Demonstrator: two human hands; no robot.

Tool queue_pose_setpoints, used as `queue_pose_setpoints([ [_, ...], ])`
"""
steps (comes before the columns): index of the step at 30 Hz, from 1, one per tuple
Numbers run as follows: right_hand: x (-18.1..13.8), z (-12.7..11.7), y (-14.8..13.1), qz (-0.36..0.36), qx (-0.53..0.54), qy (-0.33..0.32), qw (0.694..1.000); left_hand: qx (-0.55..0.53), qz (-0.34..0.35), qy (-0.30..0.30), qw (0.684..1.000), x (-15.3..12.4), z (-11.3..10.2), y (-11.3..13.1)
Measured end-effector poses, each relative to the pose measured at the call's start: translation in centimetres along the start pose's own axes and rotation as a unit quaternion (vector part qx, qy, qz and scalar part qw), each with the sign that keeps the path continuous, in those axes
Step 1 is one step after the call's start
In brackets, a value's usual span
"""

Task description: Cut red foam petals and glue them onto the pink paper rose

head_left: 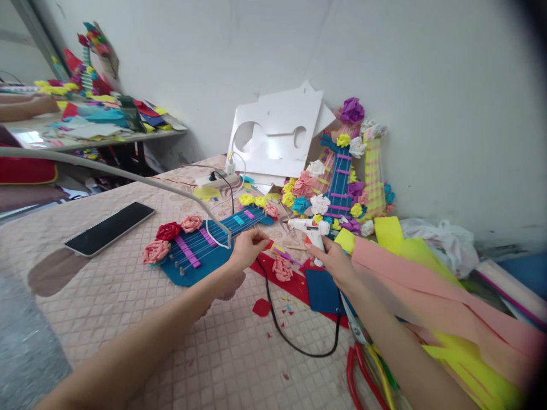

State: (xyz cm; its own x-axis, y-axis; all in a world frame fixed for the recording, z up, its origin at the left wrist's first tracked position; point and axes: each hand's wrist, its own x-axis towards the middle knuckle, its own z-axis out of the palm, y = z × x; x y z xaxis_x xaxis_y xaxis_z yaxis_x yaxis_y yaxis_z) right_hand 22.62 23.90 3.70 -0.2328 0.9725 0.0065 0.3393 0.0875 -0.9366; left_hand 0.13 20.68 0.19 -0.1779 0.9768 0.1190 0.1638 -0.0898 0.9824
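Observation:
My left hand (248, 249) is closed in a pinch at the near side of a blue toy guitar (222, 253), with a small red paper piece (269, 245) at its fingertips. My right hand (335, 261) is wrapped round the handle of a white glue gun (311, 225), whose nozzle points left. The guitar lies flat, with strings, purple strips, a red paper flower (168, 230) and pink ones. Between and below my hands are a red paper strip (301, 285), a pink paper flower (282, 267) and a blue paper square (321, 290). A red petal-shaped piece (261, 307) lies nearer me.
A pale flexible arm (171, 185) crosses over the guitar. At left lies a phone (111, 229); at lower right, scissors (356, 324) and red-handled pliers (367, 376). Decorated guitars (339, 179) lean on the wall. A black cord (294, 346) loops in front. Another person's arm (29, 107) rests at the far table.

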Motion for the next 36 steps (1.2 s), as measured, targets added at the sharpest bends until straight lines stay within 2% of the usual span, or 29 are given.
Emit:
queue_pose_setpoints([
  [6,1.6,0.6,-0.3,-0.006,-0.016,-0.020,1.000,0.010,-0.005,0.046,0.999,3.5,1.1,-1.4],
  [10,2.6,1.1,-0.3,-0.007,-0.036,-0.028,0.999,0.015,-0.009,0.069,0.997,4.6,1.6,-1.9],
  [19,4.1,1.7,-0.6,0.004,-0.068,-0.038,0.997,0.027,-0.038,0.085,0.995,5.1,1.4,-2.7],
  [36,5.8,2.8,-0.2,-0.033,-0.119,-0.062,0.990,-0.011,-0.057,0.052,0.997,5.8,0.9,-3.7],
])
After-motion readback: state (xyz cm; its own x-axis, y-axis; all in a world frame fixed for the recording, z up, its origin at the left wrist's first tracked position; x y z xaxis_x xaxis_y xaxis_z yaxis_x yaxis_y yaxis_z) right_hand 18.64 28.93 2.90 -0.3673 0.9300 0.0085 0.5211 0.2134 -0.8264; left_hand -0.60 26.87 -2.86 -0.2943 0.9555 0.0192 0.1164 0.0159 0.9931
